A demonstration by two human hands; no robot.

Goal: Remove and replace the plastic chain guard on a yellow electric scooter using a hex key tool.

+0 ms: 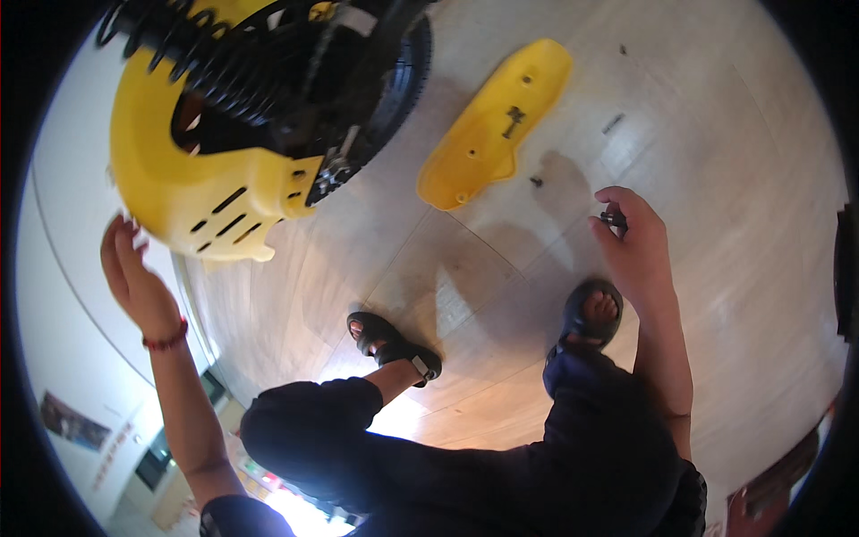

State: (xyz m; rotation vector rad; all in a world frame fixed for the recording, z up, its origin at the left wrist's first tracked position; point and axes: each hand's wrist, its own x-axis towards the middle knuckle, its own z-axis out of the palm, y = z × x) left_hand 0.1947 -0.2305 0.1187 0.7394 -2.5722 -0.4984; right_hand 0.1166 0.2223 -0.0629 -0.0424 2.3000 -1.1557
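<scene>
Beside the lower left edge of a yellow fender point(152, 170), my left hand point(140, 277) is raised, fingers loosely curved and apart; whether it touches the plastic, I cannot tell. Behind that fender are a black coil-spring shock point(219, 85) and a black tyre point(398, 98). My right hand point(637, 246) pinches a small dark part point(614, 219) between thumb and fingers. A loose yellow panel point(447, 174) with holes lies on the floor, small dark hardware point(514, 121) resting on it. A black bolt point(537, 182) lies just right of the panel.
Small pieces point(613, 123) are scattered on the wooden-look floor point(734, 197) at upper right. My sandalled feet point(595, 309) stand apart below the panel, with my dark-clothed knees at the bottom. A white wall point(67, 322) curves along the left.
</scene>
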